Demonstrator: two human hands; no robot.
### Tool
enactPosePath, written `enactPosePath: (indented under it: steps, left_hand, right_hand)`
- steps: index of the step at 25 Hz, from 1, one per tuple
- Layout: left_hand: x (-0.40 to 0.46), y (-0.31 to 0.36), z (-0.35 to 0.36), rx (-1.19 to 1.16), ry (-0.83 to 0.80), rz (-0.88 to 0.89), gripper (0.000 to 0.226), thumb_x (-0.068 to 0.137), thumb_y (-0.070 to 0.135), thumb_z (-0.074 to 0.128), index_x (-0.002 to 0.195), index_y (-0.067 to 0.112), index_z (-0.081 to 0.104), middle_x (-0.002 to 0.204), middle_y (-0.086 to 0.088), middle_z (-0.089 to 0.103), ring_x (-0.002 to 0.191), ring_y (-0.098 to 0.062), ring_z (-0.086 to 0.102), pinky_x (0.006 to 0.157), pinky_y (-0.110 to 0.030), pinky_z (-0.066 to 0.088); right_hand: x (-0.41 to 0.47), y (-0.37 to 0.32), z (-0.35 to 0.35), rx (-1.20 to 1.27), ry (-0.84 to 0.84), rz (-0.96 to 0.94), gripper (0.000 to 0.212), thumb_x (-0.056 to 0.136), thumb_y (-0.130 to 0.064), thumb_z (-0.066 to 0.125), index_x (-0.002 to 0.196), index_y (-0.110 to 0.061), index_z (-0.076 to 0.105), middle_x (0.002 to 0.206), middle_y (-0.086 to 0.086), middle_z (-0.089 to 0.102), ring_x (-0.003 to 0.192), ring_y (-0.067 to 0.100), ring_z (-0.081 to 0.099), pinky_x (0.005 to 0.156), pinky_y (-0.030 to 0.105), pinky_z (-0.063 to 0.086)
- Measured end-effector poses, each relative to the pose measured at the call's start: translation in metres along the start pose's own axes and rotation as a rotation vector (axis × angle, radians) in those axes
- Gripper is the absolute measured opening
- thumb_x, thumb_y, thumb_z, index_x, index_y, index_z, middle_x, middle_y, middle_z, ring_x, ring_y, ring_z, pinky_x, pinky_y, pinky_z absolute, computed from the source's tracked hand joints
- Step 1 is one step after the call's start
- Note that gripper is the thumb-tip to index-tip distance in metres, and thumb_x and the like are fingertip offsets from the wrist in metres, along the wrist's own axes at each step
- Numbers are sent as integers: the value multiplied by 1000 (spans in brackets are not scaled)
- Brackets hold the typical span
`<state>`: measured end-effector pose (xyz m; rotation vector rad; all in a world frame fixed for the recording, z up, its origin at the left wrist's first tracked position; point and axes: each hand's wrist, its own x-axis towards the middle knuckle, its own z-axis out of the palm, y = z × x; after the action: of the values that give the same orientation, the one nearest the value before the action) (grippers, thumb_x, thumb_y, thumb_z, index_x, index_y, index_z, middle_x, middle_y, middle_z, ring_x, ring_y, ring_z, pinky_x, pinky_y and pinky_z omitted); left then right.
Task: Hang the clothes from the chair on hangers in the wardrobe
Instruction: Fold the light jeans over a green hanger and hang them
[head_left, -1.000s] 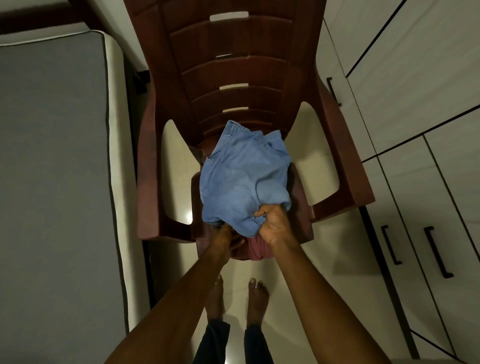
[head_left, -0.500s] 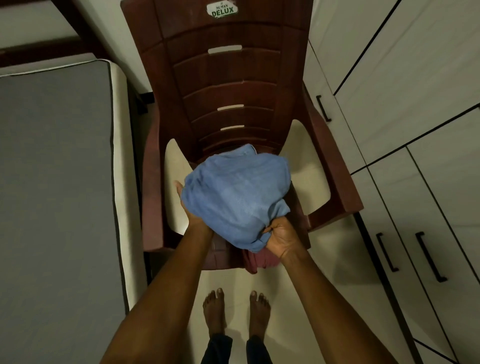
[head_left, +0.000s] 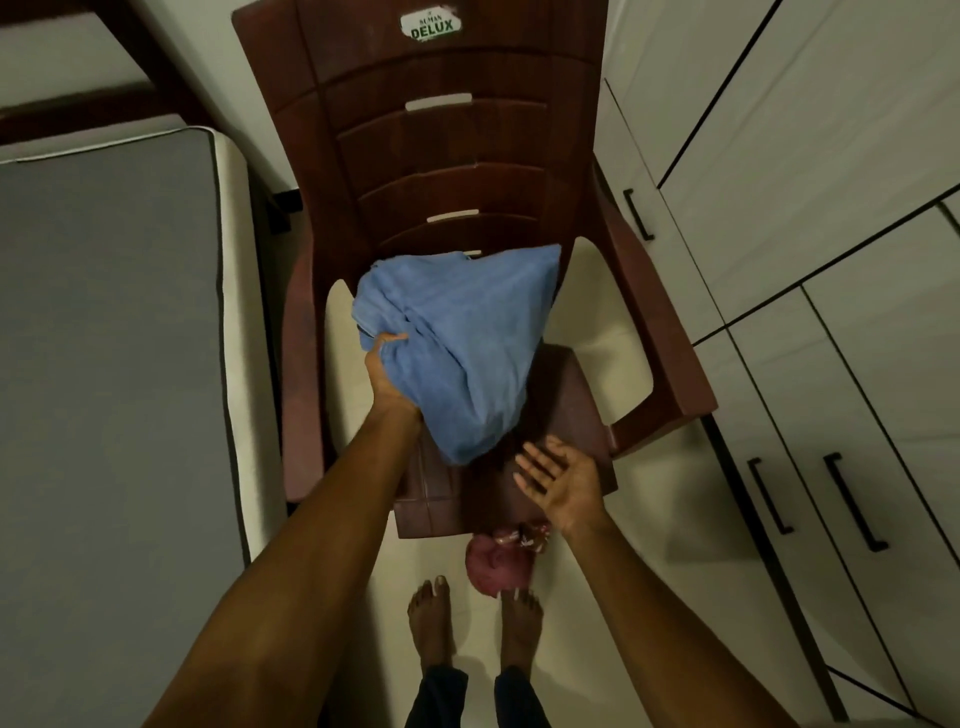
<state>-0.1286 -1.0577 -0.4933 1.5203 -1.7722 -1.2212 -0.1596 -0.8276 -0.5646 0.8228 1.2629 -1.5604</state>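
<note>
A bunched blue garment (head_left: 457, 343) hangs above the seat of the dark red plastic chair (head_left: 447, 156). My left hand (head_left: 384, 374) grips it from the left side, thumb over the cloth. My right hand (head_left: 558, 480) is below and right of the garment, palm up, fingers spread, holding nothing. A reddish-pink garment (head_left: 496, 564) lies bunched at the chair's front edge, hanging down toward the floor by my feet. The white wardrobe (head_left: 831, 260) with black handles stands to the right, doors closed. No hangers are visible.
A bed with a grey mattress (head_left: 104, 364) fills the left side, close to the chair. My bare feet (head_left: 472, 623) stand on the pale tiled floor just in front of the chair. Narrow floor runs between chair and wardrobe.
My right hand has let go of the blue garment and opened below it. My left hand has lifted the garment higher. The reddish-pink garment has slipped down off the seat's front edge.
</note>
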Motion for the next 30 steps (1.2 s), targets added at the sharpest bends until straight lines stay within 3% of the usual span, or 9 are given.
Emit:
enactPosePath:
  steps: [2,4,6,9,12,17,23,27,30]
  left_hand:
    - [0,-9,-4,-65,-64,21,27,89,20,52,102,7,72,58,-3,63,57,-21,63,70,-30,49]
    - [-3,-4,-16,-627,-427,-536,13,78,9,60,86,8,70,64,-3,68,66,-19,66,71,-27,56]
    - [-14,0,-19,-730,-758,-724,16,60,-3,61,73,3,69,68,-8,68,73,-22,65,78,-24,54]
    - [-38,17,-21,-406,-1002,-534,20,58,-11,65,70,4,72,75,-11,72,70,-22,68,68,-27,57]
    - [-57,44,-37,-223,-1206,-369,30,65,-13,75,81,12,79,92,-7,78,87,-20,73,83,-33,60]
    - [-78,83,-85,-620,-1504,-496,66,65,21,94,125,10,70,124,-9,71,118,-26,65,104,-39,49]
    - [-124,163,-142,-717,-1296,-619,92,77,69,69,144,8,56,150,-19,51,139,-40,48,118,-58,34]
    - [-140,219,-159,-701,-1019,-697,94,83,77,61,143,4,55,148,-21,52,138,-41,49,119,-60,31]
    - [-166,276,-165,-427,-987,-525,40,99,45,59,107,7,66,103,-11,73,89,-26,73,77,-37,61]
  right_hand:
    - [1,9,-4,64,-70,-17,31,98,-30,55,128,-22,60,137,16,62,119,36,64,101,52,48]
    - [-1,4,9,98,-177,-68,49,94,-43,61,140,-28,54,142,17,59,122,39,63,102,54,49]
    - [-10,-11,34,135,-298,-113,67,90,-58,62,149,-29,47,144,19,57,127,42,59,106,61,45]
    - [-31,-41,61,261,-389,-176,79,94,-67,53,152,-15,45,150,20,51,137,42,50,114,60,38]
    - [-59,-61,64,368,-420,-201,83,90,-72,53,150,-15,48,148,20,53,135,42,51,108,58,45]
    - [-128,-86,63,402,-443,-181,79,95,-71,48,151,-16,46,149,20,51,134,44,52,111,61,41]
    - [-255,-103,63,576,-501,-217,54,105,-54,36,135,-15,59,127,18,69,105,41,71,76,53,61]
    - [-305,-107,41,509,-455,-417,64,100,-60,50,145,-14,53,145,19,56,133,44,53,109,58,44]
    - [-349,-109,24,490,-472,-573,66,102,-53,51,150,-8,48,151,21,49,142,41,43,119,54,31]
